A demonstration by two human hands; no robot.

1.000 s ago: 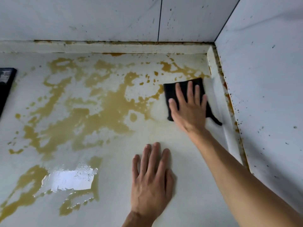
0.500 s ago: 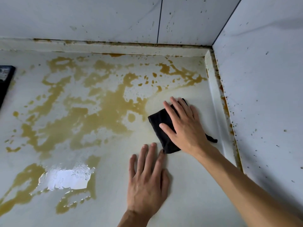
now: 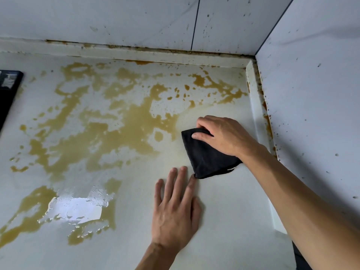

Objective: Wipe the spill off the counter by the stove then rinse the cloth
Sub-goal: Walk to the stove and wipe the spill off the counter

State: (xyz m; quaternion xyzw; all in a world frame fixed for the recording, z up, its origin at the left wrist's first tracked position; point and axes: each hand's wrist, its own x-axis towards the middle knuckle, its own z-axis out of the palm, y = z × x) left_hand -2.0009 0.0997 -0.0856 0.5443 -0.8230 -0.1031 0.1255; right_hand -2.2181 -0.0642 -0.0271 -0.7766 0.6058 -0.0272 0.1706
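Note:
A brownish-yellow spill (image 3: 124, 123) spreads in patches over the white counter (image 3: 224, 221), from the far right corner to the near left. My right hand (image 3: 224, 135) grips the top of a black cloth (image 3: 206, 158), fingers curled around its bunched edge; the cloth's lower corner trails on the counter. My left hand (image 3: 175, 213) lies flat on the counter with fingers spread, its fingertips just touching the cloth's lower corner. The strip of counter around the cloth looks wiped, with only a faint smear.
White tiled walls (image 3: 311, 94) with brown splatter close the corner at the back and right. A raised white ledge (image 3: 257, 106) runs along both walls. The black edge of a stove (image 3: 7, 90) shows at the far left. Glare sits on the wet patch at near left.
My right hand dragged the cloth from the far right corner toward me, then curled from flat into a grip on its top edge. My left hand stayed flat in place.

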